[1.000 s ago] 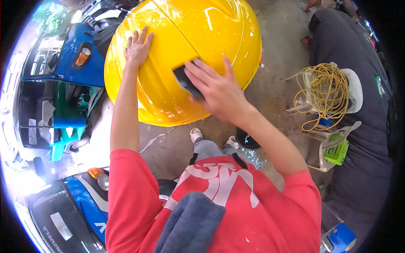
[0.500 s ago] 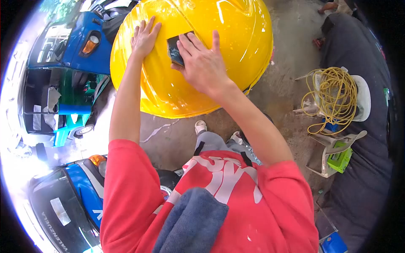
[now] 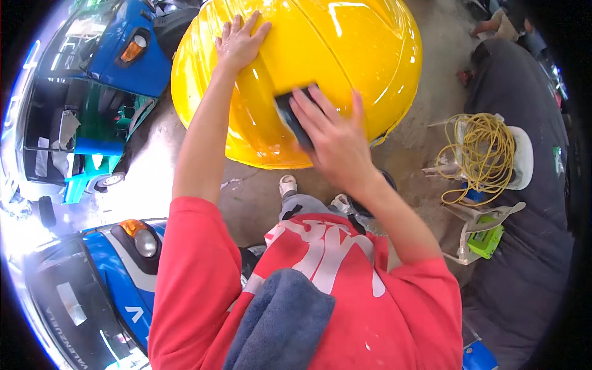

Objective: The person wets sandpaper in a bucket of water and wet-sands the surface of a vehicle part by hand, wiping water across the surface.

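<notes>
A glossy, wet-looking yellow curved body panel [image 3: 302,46] fills the top middle of the head view. My left hand [image 3: 240,48] lies flat on its upper left part, fingers spread, holding nothing. Under the fingers of my right hand [image 3: 336,139] is a flat dark sanding block [image 3: 286,108], pressed to the panel near its lower edge. The right hand is slightly blurred, and its fingers and palm cover part of the block. A dark folded towel [image 3: 280,320] hangs over the front of my red shirt.
Blue vehicles [image 3: 114,259] stand on the left. A coiled yellow hose [image 3: 481,154] rests on a white chair [image 3: 523,157] at right, near a bright green box [image 3: 486,239]. Dark cloth [image 3: 524,265] covers something along the right side. Concrete floor [image 3: 425,117] surrounds the panel.
My right hand has slid the sanding block down and right toward the panel's lower edge. The left hand stays flat on the panel, a little higher. The whole view has shifted slightly.
</notes>
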`<state>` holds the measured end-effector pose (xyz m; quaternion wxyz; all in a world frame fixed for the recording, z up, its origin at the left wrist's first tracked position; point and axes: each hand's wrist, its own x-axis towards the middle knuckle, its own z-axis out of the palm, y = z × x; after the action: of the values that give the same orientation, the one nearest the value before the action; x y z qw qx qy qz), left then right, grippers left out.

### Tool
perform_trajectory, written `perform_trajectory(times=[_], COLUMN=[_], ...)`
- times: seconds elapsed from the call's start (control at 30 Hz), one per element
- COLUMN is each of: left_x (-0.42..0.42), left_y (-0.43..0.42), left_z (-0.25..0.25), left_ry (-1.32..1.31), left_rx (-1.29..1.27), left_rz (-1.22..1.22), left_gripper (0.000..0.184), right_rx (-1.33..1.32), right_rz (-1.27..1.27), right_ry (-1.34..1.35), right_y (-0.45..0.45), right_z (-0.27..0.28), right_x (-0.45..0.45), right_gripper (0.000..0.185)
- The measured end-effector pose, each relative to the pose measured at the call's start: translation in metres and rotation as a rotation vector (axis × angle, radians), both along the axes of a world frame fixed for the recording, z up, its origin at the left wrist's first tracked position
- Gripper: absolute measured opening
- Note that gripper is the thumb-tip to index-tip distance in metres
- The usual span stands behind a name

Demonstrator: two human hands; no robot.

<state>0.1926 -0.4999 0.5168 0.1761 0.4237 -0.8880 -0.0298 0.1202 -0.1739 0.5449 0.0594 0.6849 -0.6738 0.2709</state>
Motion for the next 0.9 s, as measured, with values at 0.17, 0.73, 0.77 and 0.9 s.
perform_trajectory(times=[0.17,0.73,0.77,0.9], left_x=[-0.009,-0.008,-0.008,-0.012], left_y=[0.015,0.016,0.017,0.018], left_z=[0.013,0.010,0.010,0.018], left_ry=[0.025,0.036,0.032,-0.030], left_rx=[0.078,0.025,0.030,0.117], left_rz=[0.057,0.056,0.053,0.090], left_gripper=[0.071,0.070,0.070,0.074], right_rx=[0.025,-0.050,-0.032,0.124], right_rz=[-0.056,0.068,0.091,0.087], right_ry=[-0.050,0.163,0.190,0.234], right_y=[0.043,-0.061,-0.043,0.026], right_z=[0.024,0.000,0.001,-0.002], right_x=[-0.017,-0.017,-0.018,-0.012], right_gripper=[0.053,0.060,0.060,0.056])
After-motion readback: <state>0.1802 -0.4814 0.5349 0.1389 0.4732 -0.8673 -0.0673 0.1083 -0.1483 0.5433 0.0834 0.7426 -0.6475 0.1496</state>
